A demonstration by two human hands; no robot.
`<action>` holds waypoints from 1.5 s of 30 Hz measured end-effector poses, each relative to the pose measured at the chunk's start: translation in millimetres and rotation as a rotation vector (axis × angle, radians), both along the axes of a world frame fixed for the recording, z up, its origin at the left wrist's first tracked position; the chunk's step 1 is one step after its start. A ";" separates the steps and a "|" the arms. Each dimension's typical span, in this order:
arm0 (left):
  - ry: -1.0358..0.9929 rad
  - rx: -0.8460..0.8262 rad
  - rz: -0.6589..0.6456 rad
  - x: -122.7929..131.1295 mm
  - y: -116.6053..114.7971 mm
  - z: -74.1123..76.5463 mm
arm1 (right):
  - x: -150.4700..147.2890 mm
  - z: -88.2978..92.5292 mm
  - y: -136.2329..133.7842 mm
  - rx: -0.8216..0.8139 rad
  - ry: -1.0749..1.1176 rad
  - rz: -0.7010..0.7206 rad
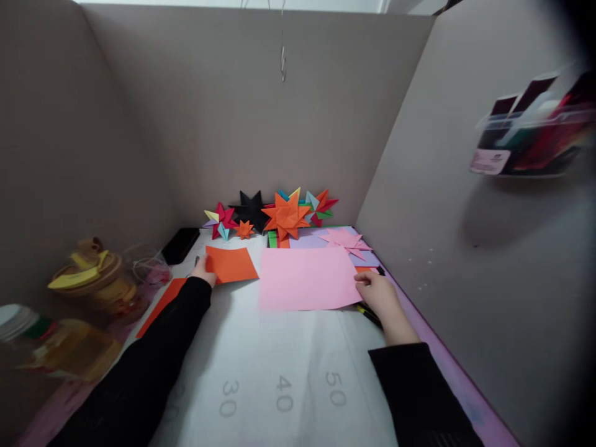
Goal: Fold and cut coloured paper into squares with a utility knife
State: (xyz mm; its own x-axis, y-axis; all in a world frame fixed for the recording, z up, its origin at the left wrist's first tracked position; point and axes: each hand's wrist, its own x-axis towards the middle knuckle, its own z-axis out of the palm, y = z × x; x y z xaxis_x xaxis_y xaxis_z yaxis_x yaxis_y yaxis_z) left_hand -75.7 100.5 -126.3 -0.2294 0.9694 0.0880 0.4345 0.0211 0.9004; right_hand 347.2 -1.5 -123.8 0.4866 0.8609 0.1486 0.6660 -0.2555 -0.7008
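Note:
My left hand (203,272) is closed on the left edge of an orange sheet of paper (233,265), thumb on top. The sheet is raised a little over the white work surface (261,360). On the right, my right hand (377,297) pinches the right edge of a larger pink sheet of paper (307,279). That sheet lies nearly level, beside the orange one, with a small gap between them. Another orange sheet (161,307) shows partly under my left forearm. Behind the pink sheet lies a pink folded paper star (347,241).
Folded paper stars, among them an orange star (287,214) and a black star (251,208), lean against the back wall. At left are a black phone (181,244), a jar (60,344) and a brown lidded cup (100,279). A clear bin (526,136) hangs on the right wall.

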 end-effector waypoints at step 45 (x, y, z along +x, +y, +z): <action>1.062 -0.046 -0.662 99.9 -106.8 -10.6 | -4.7 -28.7 5.9 -0.102 -0.503 0.012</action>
